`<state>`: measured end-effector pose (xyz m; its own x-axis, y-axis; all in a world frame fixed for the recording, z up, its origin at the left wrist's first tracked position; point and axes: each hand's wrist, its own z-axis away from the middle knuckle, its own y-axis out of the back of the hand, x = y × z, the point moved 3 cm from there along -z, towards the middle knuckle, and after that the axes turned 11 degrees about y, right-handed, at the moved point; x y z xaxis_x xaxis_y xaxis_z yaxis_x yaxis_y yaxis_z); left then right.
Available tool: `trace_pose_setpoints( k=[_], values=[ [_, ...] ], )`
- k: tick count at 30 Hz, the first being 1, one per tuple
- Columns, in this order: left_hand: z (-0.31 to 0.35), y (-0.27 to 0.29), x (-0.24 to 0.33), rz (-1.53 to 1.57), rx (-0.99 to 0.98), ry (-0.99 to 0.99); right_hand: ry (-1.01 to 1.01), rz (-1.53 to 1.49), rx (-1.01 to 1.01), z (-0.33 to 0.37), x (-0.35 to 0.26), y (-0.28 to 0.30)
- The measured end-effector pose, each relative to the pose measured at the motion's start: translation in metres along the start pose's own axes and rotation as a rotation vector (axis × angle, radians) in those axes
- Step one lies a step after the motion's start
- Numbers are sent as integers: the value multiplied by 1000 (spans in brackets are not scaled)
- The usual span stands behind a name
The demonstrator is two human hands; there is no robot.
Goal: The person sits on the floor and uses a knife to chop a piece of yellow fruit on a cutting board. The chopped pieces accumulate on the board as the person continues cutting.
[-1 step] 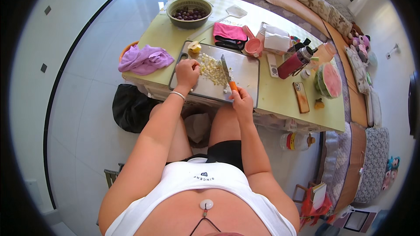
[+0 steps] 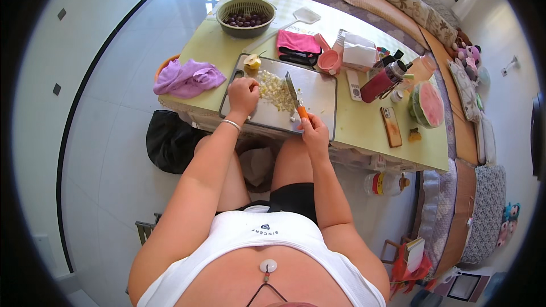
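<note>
A metal cutting board with a dark rim lies at the table's near edge, a spread of small chopped pale-yellow pieces over its middle. My right hand grips the orange handle of a kitchen knife; its blade slants up and left beside the pieces. At their left edge, my left hand rests closed over the board, fingers curled. Whatever lies inside that hand is hidden. Just beyond it sits a cut piece of yellow-skinned fruit with a stem and pale flesh.
Around the board are a purple cloth, a colander of dark round fruit, a pink cloth and a white spatula. Rightward stand a tissue pack, a dark red flask, a phone and a cut watermelon.
The knife blade has shifted very slightly to the left. Both hands stay in nearly the same places.
</note>
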<state>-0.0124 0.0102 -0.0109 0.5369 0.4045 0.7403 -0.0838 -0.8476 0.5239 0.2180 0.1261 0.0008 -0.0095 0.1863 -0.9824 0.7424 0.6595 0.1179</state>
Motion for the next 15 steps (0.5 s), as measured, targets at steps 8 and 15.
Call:
trace_pose_setpoints(
  k=[8, 15],
  values=[
    [1, -1, -3, -30, -26, 32, 11, 19, 28, 5, 2, 3],
    [1, -1, -1, 5, -3, 11, -1, 3, 9, 4, -3, 1]
  ],
)
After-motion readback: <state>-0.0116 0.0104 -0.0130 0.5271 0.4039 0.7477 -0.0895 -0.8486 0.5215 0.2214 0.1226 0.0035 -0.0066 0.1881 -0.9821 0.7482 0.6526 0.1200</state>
